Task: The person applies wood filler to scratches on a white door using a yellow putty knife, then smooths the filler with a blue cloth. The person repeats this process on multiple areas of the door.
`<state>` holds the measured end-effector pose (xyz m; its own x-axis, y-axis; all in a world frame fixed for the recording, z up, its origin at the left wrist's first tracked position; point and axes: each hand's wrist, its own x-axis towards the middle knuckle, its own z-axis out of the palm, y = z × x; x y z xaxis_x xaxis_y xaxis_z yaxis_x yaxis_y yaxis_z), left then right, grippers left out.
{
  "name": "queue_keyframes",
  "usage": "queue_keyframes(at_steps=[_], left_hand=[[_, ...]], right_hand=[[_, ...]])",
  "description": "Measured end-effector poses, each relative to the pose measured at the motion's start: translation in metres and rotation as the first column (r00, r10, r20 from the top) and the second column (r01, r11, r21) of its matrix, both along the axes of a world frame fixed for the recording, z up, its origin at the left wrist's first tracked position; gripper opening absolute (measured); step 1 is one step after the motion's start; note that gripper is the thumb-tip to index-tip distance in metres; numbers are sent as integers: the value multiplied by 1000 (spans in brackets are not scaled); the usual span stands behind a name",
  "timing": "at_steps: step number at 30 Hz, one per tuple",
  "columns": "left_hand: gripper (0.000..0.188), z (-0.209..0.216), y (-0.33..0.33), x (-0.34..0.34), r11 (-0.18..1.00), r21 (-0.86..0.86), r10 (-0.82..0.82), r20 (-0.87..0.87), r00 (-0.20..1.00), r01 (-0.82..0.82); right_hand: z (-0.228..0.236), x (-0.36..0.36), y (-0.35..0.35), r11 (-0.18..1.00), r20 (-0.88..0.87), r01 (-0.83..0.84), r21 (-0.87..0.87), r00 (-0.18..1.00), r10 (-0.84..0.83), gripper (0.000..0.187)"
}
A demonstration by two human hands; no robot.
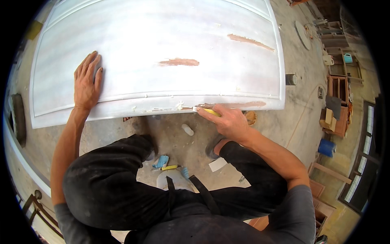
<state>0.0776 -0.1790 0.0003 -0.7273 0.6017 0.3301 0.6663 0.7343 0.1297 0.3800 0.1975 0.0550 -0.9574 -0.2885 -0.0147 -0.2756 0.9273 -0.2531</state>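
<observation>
Currently right hand (231, 121) grips a yellow-handled scraper (206, 110) at the white door panel (162, 40)'s near edge; pale blade tip points left, long axis along that edge. Left hand (86, 81) lies flat, fingers spread, on the panel.

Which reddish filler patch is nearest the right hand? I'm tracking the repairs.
The edge patch on the panel's near border, beside the right hand; the other two lie higher up.

Left hand (86, 81) flat on panel (162, 36), right hand (229, 122) at its near edge
</observation>
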Motion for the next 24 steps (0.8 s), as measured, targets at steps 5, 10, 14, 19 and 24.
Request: queue_keyframes(at_steps=[5, 10, 14, 19, 24], left_hand=[[42, 0, -4, -2, 1000, -5, 0, 1, 1000, 0], [42, 3, -2, 2, 1000, -11, -2, 10, 1000, 2], [41, -1, 0, -2, 1000, -3, -3, -5, 1000, 3], [41, 0, -4, 0, 1000, -9, 1, -10, 1000, -2], [43, -1, -3, 1, 1000, -23, 5, 32, 999, -5]], right_hand=[[-4, -23, -37, 999, -59, -38, -23, 998, 36, 79], [3, -16, -16, 996, -51, -57, -66, 997, 53, 79], [-6, -29, -50, 999, -23, -29, -35, 999, 28, 77], [-7, -9, -5, 997, -73, -77, -24, 995, 75, 73], [-6, -9, -17, 998, -83, -53, 24, 995, 55, 79]])
